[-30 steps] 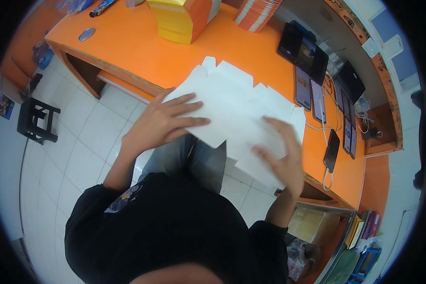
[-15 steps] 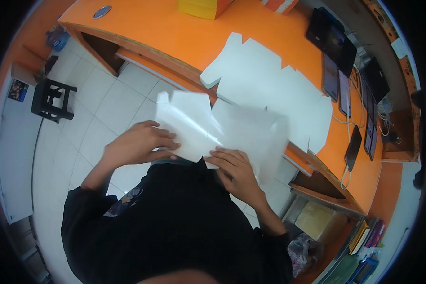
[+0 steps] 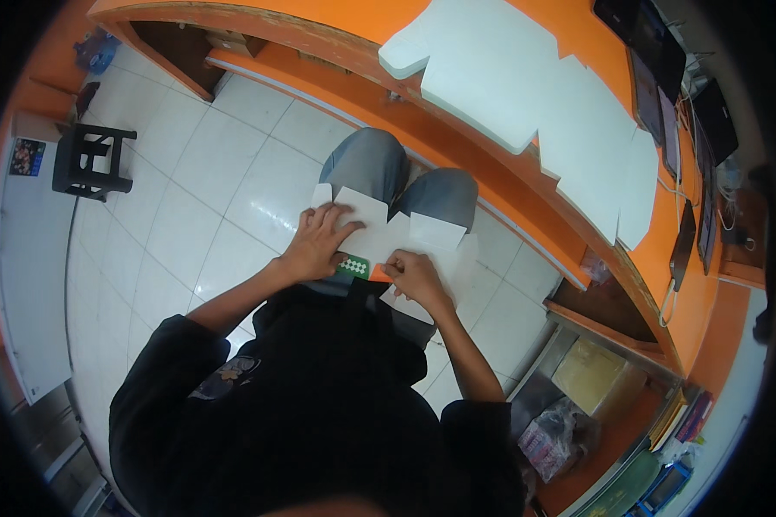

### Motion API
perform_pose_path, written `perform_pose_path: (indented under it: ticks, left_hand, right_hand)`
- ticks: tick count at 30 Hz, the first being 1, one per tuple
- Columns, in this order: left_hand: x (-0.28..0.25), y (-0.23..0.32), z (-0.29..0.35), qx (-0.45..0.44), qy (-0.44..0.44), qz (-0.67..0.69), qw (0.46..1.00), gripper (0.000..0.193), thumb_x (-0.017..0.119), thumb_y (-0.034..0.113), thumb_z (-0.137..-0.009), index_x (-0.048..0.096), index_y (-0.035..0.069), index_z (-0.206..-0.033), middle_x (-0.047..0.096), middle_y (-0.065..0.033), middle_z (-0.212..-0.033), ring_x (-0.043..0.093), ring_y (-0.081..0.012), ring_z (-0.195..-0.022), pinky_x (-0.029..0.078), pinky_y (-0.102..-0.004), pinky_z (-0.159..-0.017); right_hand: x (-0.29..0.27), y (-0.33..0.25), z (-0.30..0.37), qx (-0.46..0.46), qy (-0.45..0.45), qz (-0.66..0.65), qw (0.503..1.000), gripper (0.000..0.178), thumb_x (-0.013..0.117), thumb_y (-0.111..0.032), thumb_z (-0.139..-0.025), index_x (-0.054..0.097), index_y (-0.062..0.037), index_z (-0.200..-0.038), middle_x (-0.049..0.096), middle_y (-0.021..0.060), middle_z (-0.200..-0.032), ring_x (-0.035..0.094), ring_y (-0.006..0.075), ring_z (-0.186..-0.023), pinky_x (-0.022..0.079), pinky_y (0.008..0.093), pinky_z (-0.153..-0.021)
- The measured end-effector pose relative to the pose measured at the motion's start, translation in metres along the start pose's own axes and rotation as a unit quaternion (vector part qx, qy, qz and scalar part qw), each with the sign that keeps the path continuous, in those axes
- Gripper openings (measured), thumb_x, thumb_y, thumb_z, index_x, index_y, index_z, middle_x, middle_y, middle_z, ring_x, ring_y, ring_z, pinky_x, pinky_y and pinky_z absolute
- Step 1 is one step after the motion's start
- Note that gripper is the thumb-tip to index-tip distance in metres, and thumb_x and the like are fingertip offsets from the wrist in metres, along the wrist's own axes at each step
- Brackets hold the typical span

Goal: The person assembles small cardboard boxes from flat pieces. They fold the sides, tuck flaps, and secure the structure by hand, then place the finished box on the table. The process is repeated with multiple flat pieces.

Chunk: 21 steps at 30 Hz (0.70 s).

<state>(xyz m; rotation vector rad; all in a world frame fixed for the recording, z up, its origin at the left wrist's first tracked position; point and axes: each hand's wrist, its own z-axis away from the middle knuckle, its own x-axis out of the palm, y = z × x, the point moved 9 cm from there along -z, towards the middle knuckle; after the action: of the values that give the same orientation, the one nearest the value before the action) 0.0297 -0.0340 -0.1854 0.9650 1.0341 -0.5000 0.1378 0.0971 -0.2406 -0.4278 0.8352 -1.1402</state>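
A flat white carton blank (image 3: 366, 211) lies across my lap, several of its flaps raised. Its lower edge is folded up, showing a green patterned strip and an orange strip of the printed side. My left hand (image 3: 315, 246) rests on the left part of the blank, fingers spread over the white face, the thumb by the green strip. With bent fingers, my right hand (image 3: 414, 276) grips the folded edge at the orange strip. The part of the carton under my right palm is hidden.
A stack of white carton blanks (image 3: 491, 69) lies on the orange curved desk (image 3: 319, 15). Phones and cables (image 3: 683, 246) line its right side. A black stool (image 3: 95, 159) stands at the left. Low on the right is a shelf with a plastic bag (image 3: 556, 435).
The carton blank has come down from in front of me onto my lap. Flaps now stand up, and my right hand has a folded lower edge.
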Motion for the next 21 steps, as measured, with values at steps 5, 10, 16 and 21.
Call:
perform_pose_path:
  ticks: [5, 10, 16, 21]
  left_hand:
    - [-0.022, -0.042, -0.006, -0.183, 0.067, 0.049, 0.98, 0.104, 0.085, 0.043, -0.06, 0.025, 0.025, -0.144, 0.01, -0.0181, -0.153, 0.008, -0.0433, -0.141, 0.021, -0.0648, -0.103]
    - [-0.027, -0.05, -0.005, -0.05, 0.214, 0.355, 0.909, 0.089, 0.079, 0.013, -0.071, 0.025, 0.013, -0.141, 0.036, -0.0207, -0.136, 0.038, -0.0343, -0.13, 0.038, -0.0403, -0.102]
    - [0.022, -0.089, -0.008, -0.117, 0.32, 0.652, 0.677, 0.046, 0.048, -0.019, -0.081, 0.044, 0.004, -0.121, 0.059, -0.007, -0.098, 0.059, -0.012, -0.093, 0.046, -0.0239, -0.083]
    - [0.021, -0.085, -0.014, -0.077, 0.297, 0.62, 0.722, 0.026, 0.042, -0.02, -0.079, 0.056, -0.001, -0.09, 0.06, -0.0067, -0.091, 0.059, -0.0144, -0.091, 0.045, -0.025, -0.084]
  right_hand:
    - [-0.032, -0.063, -0.011, -0.155, 0.092, 0.107, 0.978, 0.056, 0.08, -0.031, -0.069, 0.056, -0.0074, -0.114, 0.06, 0.0173, -0.113, 0.057, 0.0311, -0.107, 0.045, 0.0395, -0.092]
    - [-0.049, -0.107, -0.036, -0.323, 0.257, 0.125, 0.902, 0.064, 0.082, -0.024, -0.067, 0.053, -0.0083, -0.122, 0.053, 0.0166, -0.123, 0.048, 0.0346, -0.118, 0.038, 0.0427, -0.1]
    - [-0.014, -0.092, -0.06, -0.279, 0.266, 0.112, 0.916, 0.028, 0.072, -0.009, -0.073, 0.062, -0.0092, -0.1, 0.061, 0.0116, -0.1, 0.056, 0.0302, -0.1, 0.041, 0.0439, -0.089]
    - [0.011, -0.1, -0.019, -0.353, 0.341, 0.146, 0.859, 0.017, 0.067, -0.007, -0.078, 0.064, -0.0111, -0.094, 0.061, 0.0101, -0.098, 0.056, 0.0289, -0.096, 0.043, 0.0429, -0.081]
